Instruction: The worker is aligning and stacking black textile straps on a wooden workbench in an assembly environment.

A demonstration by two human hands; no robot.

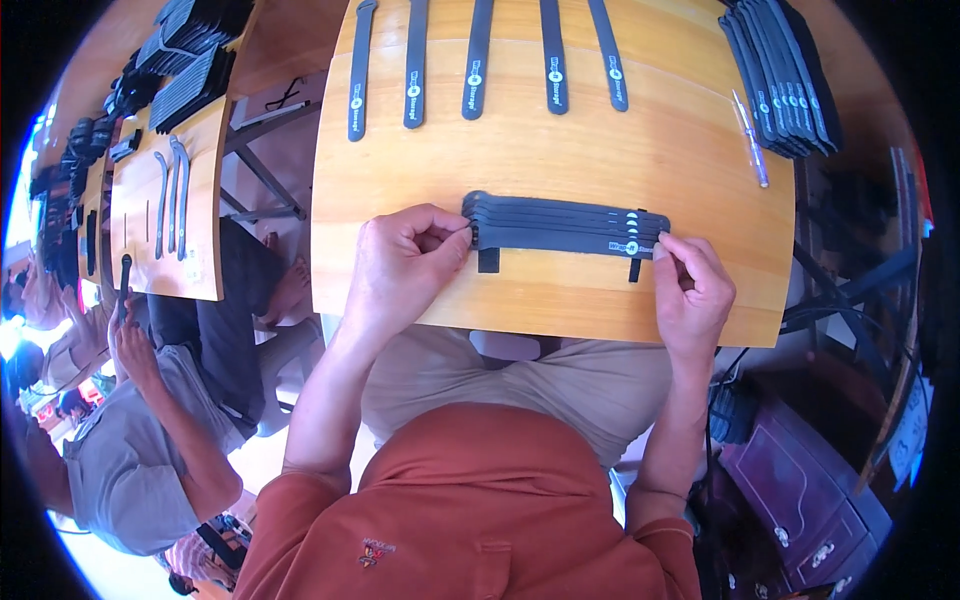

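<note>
Hands (405,268) pinch opposite ends of stacked straps (555,223) over a wooden table (400,180), purple drawers (795,480) at right.

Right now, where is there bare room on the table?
The widest bare patch lies between the five loose straps and the held strap stack; a smaller one is left of the left hand. The upper right is crowded with a pen and strap bundle.

Wooden table (400,180) — five straps (473,60), strap bundle (785,80), pen (748,138)

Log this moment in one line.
left hand: strap stack, left end; right hand: same stack, right end; five separate straps: on table
</note>
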